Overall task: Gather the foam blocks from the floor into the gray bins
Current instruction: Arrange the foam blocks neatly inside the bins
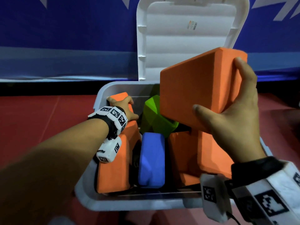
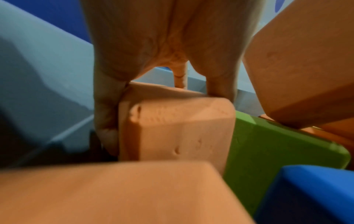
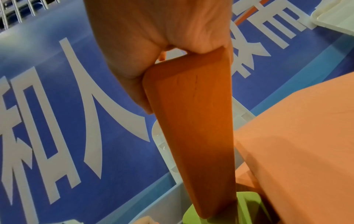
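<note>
A gray bin (image 1: 103, 90) stands on the red floor with its white lid (image 1: 186, 39) raised at the back. Inside lie several foam blocks: orange ones, a green one (image 1: 154, 117) and a blue one (image 1: 152, 159). My left hand (image 1: 121, 108) reaches into the bin's far left corner and grips an upright orange block (image 2: 172, 128) there, thumb on one side and fingers on the other. My right hand (image 1: 233, 111) holds a large orange block (image 1: 194, 88) tilted above the right half of the bin; in the right wrist view this orange block (image 3: 195, 128) points down at the green block (image 3: 250, 212).
A blue banner wall (image 1: 65, 38) with white lettering runs behind the bin. Red floor mat (image 1: 40, 117) spreads to the left and right of the bin. Another white lid edge (image 3: 335, 13) shows at the upper right of the right wrist view.
</note>
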A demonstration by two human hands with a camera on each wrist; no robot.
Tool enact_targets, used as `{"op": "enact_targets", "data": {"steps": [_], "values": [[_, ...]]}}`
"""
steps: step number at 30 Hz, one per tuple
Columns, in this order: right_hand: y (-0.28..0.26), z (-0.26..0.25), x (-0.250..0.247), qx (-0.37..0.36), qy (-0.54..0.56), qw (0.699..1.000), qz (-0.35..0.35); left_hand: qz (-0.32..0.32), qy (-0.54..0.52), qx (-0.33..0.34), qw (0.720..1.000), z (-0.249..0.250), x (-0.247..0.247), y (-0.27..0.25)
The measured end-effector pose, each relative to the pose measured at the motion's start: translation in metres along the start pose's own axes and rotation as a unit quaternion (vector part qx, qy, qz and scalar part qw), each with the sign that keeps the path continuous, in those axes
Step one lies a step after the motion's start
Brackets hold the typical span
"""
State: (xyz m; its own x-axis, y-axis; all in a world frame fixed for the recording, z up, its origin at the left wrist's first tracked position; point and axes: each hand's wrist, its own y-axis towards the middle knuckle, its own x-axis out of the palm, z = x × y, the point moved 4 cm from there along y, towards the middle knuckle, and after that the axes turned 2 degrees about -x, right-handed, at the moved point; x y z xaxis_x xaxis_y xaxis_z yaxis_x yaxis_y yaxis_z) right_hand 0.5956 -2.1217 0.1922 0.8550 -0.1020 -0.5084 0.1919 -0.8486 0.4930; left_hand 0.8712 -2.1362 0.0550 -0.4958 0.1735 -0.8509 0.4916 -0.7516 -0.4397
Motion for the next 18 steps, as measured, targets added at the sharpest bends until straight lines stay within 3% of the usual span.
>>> {"op": "enact_targets", "data": {"steps": [4,7,13,15,18], "values": [[0.001,-0.007,0.004,-0.003,-0.011,1.000,-0.022,0.007,0.022,0.045,0.999,-0.008,0.005,0.002],[-0.003,-0.010,0.009,-0.012,-0.025,0.999,-0.025,-0.024,0.091,0.091,0.991,-0.010,0.020,0.002],[-0.008,-0.004,0.004,0.006,-0.015,1.000,0.002,-0.075,0.040,0.021,0.996,-0.023,0.005,-0.023],[-0.011,-0.005,0.003,0.011,-0.016,1.000,0.008,-0.100,0.018,0.033,0.994,-0.034,-0.006,-0.043],[-0.015,-0.009,0.004,0.012,-0.019,1.000,0.014,-0.202,0.003,0.037,0.979,-0.050,0.004,-0.088]]}}
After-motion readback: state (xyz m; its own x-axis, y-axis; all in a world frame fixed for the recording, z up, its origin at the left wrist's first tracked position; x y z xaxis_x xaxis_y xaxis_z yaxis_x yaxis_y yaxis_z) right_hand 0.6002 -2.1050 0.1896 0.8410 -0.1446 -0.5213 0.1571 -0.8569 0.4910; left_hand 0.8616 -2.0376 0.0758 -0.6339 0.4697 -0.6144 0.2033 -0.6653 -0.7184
